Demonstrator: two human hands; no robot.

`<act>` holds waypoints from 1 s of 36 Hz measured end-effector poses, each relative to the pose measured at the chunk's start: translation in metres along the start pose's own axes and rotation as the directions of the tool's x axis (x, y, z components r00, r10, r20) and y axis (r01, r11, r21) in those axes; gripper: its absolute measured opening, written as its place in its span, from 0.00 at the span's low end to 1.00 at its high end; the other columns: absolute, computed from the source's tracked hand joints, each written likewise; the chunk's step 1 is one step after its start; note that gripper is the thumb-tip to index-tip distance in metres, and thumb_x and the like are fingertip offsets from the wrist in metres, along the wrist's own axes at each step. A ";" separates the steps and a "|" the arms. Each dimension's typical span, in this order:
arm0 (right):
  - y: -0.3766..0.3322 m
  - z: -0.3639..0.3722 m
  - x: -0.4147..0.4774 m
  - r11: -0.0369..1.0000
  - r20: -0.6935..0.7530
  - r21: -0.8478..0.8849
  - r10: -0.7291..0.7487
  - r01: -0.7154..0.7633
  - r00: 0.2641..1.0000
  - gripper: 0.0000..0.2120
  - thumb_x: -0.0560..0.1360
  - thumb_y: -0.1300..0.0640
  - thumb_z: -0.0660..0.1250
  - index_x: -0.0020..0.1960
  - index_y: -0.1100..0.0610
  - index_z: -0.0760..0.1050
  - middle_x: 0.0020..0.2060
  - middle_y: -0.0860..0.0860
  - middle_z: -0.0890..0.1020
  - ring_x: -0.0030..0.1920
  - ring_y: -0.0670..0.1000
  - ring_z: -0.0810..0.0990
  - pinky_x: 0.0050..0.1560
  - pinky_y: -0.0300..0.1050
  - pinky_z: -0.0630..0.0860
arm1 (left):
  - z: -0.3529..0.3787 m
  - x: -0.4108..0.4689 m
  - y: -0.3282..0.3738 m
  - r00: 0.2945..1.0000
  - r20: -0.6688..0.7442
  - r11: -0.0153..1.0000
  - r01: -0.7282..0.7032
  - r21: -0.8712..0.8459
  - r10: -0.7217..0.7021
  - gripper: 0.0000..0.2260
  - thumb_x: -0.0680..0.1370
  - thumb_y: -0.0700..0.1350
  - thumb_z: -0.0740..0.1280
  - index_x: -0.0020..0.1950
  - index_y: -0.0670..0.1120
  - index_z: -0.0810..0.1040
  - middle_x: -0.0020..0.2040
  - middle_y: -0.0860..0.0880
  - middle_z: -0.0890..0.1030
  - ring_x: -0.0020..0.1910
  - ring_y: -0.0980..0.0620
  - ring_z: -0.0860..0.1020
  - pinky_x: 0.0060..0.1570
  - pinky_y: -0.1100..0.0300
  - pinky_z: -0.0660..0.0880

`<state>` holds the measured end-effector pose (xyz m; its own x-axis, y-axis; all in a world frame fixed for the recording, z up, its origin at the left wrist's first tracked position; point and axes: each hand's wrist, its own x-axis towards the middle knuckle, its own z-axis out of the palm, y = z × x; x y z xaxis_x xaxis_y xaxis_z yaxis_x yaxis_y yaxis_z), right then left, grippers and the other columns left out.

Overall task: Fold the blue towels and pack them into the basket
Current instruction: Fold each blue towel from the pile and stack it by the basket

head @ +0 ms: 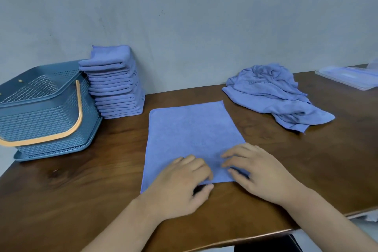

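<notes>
A blue towel [190, 129] lies spread flat on the wooden table [81, 180] in front of me. My left hand [180, 184] rests on its near edge, fingers bent over the cloth and thumb at the hem. My right hand [257, 172] lies on the near right corner with fingers spread and fairly straight. A tall stack of folded blue towels [116, 82] stands against the wall at the left. Beside it sits the blue perforated basket [41, 112] with an orange handle. A crumpled heap of unfolded blue towels [276, 94] lies at the back right.
A clear plastic lid or tray [347, 76] lies at the far right of the table. The grey wall [184, 16] runs right behind the table. The table's front edge slants across the lower right.
</notes>
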<state>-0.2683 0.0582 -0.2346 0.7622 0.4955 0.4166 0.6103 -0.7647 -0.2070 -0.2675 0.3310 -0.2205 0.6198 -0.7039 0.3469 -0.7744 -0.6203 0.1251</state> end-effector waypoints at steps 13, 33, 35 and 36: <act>-0.011 -0.007 0.000 0.998 0.042 0.045 -0.046 0.044 0.998 0.11 0.80 0.35 0.69 0.55 0.40 0.82 0.55 0.32 0.79 0.56 0.39 0.78 0.56 0.39 0.75 | 0.013 0.003 -0.006 0.999 -0.017 0.999 0.040 0.024 -0.039 0.10 0.88 0.57 0.59 0.51 0.55 0.75 0.48 0.58 0.73 0.48 0.57 0.71 0.50 0.58 0.75; 0.003 -0.009 -0.005 0.996 0.074 0.045 0.080 -0.083 0.994 0.13 0.81 0.42 0.66 0.65 0.38 0.79 0.65 0.30 0.77 0.65 0.33 0.74 0.63 0.33 0.73 | 0.019 -0.007 -0.011 0.982 -0.124 0.977 0.163 0.137 -0.146 0.08 0.84 0.57 0.61 0.52 0.57 0.79 0.48 0.59 0.74 0.46 0.56 0.73 0.46 0.58 0.77; 0.012 -0.015 -0.014 0.981 0.078 0.112 0.151 -0.159 0.985 0.13 0.81 0.42 0.68 0.65 0.37 0.81 0.67 0.28 0.76 0.68 0.32 0.73 0.66 0.35 0.73 | 0.009 -0.023 -0.022 0.978 -0.093 0.979 0.192 0.076 -0.184 0.07 0.84 0.57 0.61 0.55 0.59 0.77 0.50 0.61 0.74 0.49 0.58 0.74 0.50 0.60 0.76; 0.016 -0.017 -0.018 0.968 0.074 0.148 0.192 -0.201 0.979 0.12 0.81 0.44 0.69 0.63 0.36 0.82 0.67 0.27 0.76 0.69 0.32 0.73 0.66 0.37 0.74 | 0.003 -0.032 -0.028 0.978 -0.069 0.979 0.200 0.040 -0.196 0.06 0.85 0.57 0.61 0.56 0.59 0.77 0.52 0.62 0.74 0.50 0.60 0.74 0.52 0.62 0.75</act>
<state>-0.2757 0.0301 -0.2308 0.8789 0.3685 0.3028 0.4697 -0.7793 -0.4149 -0.2654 0.3695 -0.2374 0.7496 -0.5427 0.3789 -0.6293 -0.7617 0.1541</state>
